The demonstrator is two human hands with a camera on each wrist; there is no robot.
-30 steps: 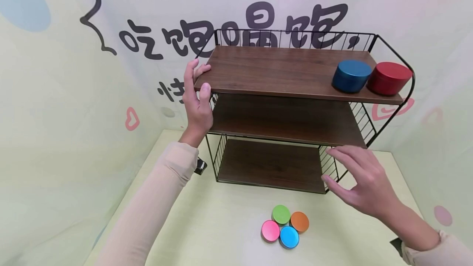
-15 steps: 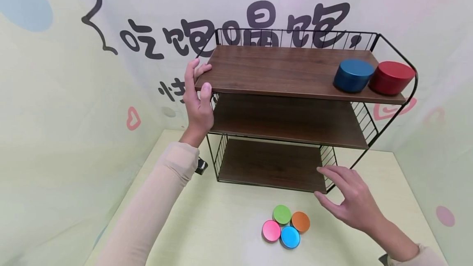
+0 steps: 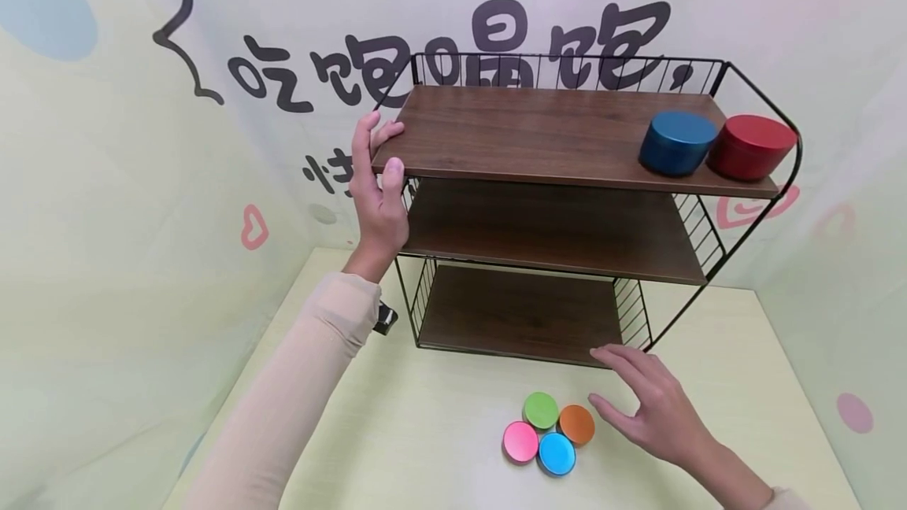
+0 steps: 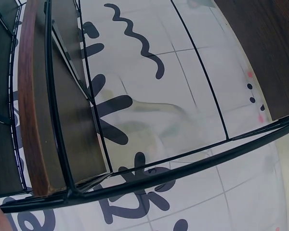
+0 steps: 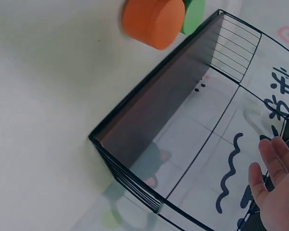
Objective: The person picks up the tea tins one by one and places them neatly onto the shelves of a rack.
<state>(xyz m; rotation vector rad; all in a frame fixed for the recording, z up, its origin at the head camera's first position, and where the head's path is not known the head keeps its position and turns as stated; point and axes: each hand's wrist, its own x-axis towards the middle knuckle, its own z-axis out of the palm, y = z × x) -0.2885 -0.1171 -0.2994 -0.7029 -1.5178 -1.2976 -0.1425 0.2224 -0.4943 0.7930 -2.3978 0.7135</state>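
A three-tier shelf rack (image 3: 538,136) with dark wood boards and a black wire frame stands ahead. My left hand (image 3: 381,195) grips its top board at the left end, thumb at the front edge and fingers over the side. To the right of four-colour round tins, my right hand (image 3: 648,404) hovers with parted fingers and holds nothing. Nearest its thumb is the orange tin (image 3: 577,425); green (image 3: 541,411), pink (image 3: 520,443) and blue (image 3: 557,455) tins cluster beside it. In the right wrist view, the orange tin (image 5: 154,21) partly covers the green tin (image 5: 194,15).
On the top board's right end sit a larger dark blue tin (image 3: 677,144) and a red tin (image 3: 753,148), side by side. Pale printed cloth (image 3: 142,203) surrounds the light tabletop (image 3: 425,447) at the back and sides.
My right hand has moved left and down in the head view, from beside the rack's right side toward the small tins. The left hand keeps its place on the rack.
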